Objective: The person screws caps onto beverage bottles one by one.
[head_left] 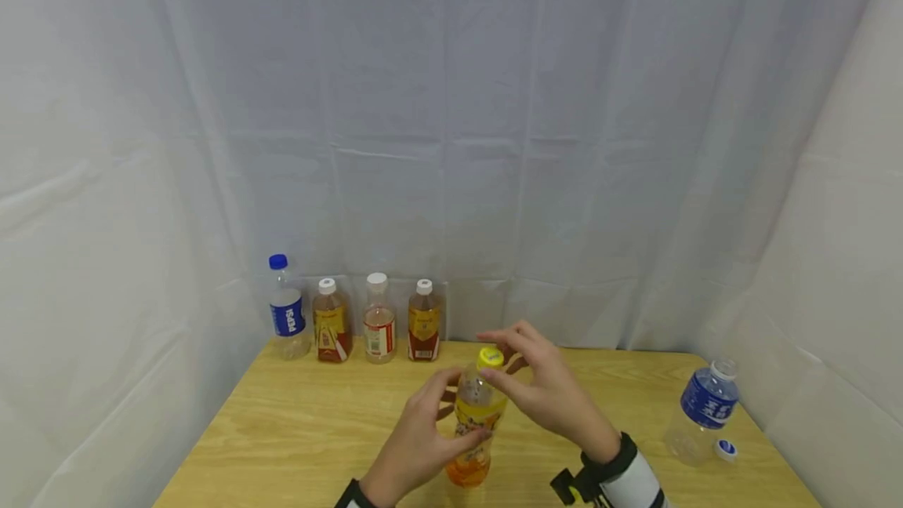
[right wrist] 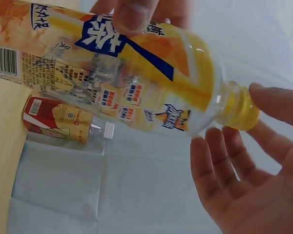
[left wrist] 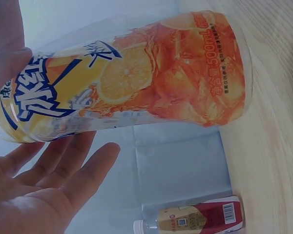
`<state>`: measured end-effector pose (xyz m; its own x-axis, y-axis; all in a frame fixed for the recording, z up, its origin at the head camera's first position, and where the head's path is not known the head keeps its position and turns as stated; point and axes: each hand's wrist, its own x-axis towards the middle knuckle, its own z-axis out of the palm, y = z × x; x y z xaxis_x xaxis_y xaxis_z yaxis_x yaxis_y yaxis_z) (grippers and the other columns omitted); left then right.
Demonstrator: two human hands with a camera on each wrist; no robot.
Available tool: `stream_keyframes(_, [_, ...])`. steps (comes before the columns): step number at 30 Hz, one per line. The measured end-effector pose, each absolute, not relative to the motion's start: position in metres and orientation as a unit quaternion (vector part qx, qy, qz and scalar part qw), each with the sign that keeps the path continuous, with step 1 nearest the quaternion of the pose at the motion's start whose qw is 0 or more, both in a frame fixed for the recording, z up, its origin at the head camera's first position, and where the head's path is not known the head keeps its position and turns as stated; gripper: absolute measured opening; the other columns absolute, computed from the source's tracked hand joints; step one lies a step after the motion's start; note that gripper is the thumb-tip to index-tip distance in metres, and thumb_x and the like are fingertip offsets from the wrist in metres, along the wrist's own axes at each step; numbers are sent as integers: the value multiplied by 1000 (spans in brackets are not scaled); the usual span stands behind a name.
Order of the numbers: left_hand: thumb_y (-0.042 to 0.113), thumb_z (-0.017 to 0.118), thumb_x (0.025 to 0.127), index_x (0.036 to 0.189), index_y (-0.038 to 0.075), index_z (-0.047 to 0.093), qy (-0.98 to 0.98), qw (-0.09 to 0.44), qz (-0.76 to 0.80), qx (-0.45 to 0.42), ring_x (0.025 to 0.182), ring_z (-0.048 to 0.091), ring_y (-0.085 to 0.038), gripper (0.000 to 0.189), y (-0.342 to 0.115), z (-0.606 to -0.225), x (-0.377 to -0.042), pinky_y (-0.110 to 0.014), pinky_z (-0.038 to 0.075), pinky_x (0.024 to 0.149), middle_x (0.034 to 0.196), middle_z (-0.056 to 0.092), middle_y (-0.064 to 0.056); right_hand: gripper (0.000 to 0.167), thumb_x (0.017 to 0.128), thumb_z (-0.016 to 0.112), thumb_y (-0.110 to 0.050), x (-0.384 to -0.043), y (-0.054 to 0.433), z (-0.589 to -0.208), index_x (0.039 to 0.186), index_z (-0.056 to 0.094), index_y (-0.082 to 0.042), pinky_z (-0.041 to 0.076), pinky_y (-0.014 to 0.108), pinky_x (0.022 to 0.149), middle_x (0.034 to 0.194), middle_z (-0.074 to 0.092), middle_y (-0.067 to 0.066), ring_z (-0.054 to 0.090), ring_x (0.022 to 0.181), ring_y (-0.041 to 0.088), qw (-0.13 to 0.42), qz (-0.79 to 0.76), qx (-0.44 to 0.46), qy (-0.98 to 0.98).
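Observation:
A clear iced-tea bottle (head_left: 481,414) with an orange and yellow label stands at the front middle of the table, capped in yellow. My left hand (head_left: 421,433) holds it around the label, thumb in front and fingers behind; the left wrist view shows the orange printed lower part of the bottle (left wrist: 180,68). At the top, my right hand (head_left: 546,386) pinches the yellow cap (right wrist: 244,109) between thumb and index finger. Its other fingers lie beside the bottle's shoulder. The cap sits on the bottle's neck.
Along the back left stand a Pepsi bottle (head_left: 288,316) with a blue cap and several white-capped bottles, including a red and gold one (head_left: 424,326). At the right, a blue-label bottle (head_left: 708,398) stands beside a loose cap (head_left: 725,450). White sheets (head_left: 451,139) surround the table (head_left: 296,422).

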<state>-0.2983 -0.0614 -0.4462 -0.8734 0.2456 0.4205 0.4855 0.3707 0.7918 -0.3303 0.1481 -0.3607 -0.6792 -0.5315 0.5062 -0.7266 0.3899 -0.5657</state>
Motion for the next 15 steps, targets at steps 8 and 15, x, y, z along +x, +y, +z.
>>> stream_keyframes(8, [49,77,88,143,17,48,-819,117,-513,-228,114,63,-25,69,-61,-442,-297,-37,60,88,134,58,-2,55,104,57,-12,-331,156,-357,155,40,-23,56,33,88,143,55,2,59,116,20,97,396,457,-790])
stream_keyframes(15, [46,79,88,144,21,47,-815,102,-521,-232,114,62,-23,69,-62,-443,-294,-38,59,89,134,57,0,33,101,64,-17,-331,155,-359,134,63,-21,58,30,81,120,62,-5,62,102,14,115,402,451,-789])
